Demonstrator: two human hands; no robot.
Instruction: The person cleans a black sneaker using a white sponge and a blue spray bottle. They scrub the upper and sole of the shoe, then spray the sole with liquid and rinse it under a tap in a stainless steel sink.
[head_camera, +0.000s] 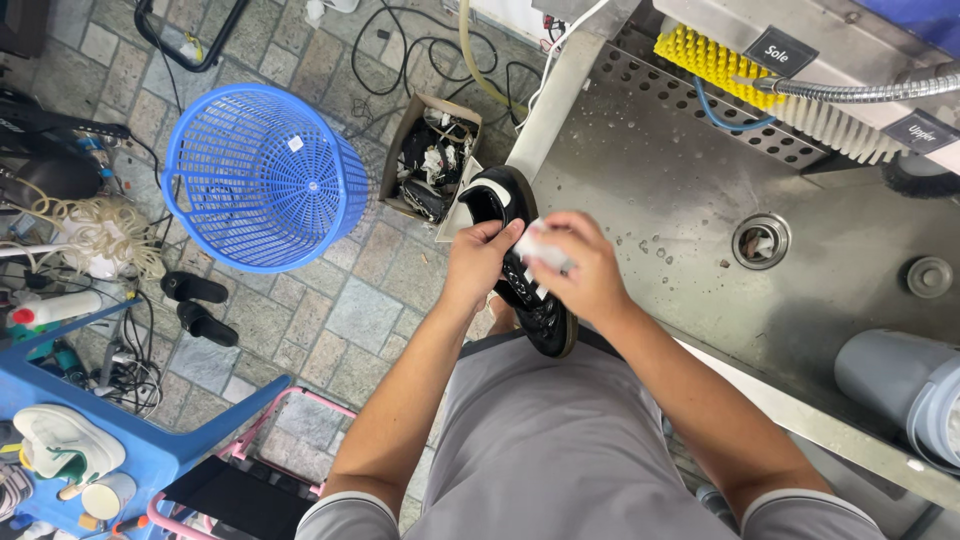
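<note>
A glossy black shoe (505, 200) with white side stripes is held over my lap, at the near edge of a steel sink. My left hand (478, 262) grips the shoe around its middle. My right hand (585, 268) is closed on a small white cloth or sponge (542, 246) and presses it against the shoe's side. The heel end of the shoe pokes out below my hands.
The wet steel sink (660, 180) has a drain (760, 240), yellow and white brushes (720, 60) and a hose at the back. A blue plastic basket (262, 175), a cardboard box of parts (430, 160), black slippers (195, 290), cables and a blue stool (120, 420) stand on the paved floor.
</note>
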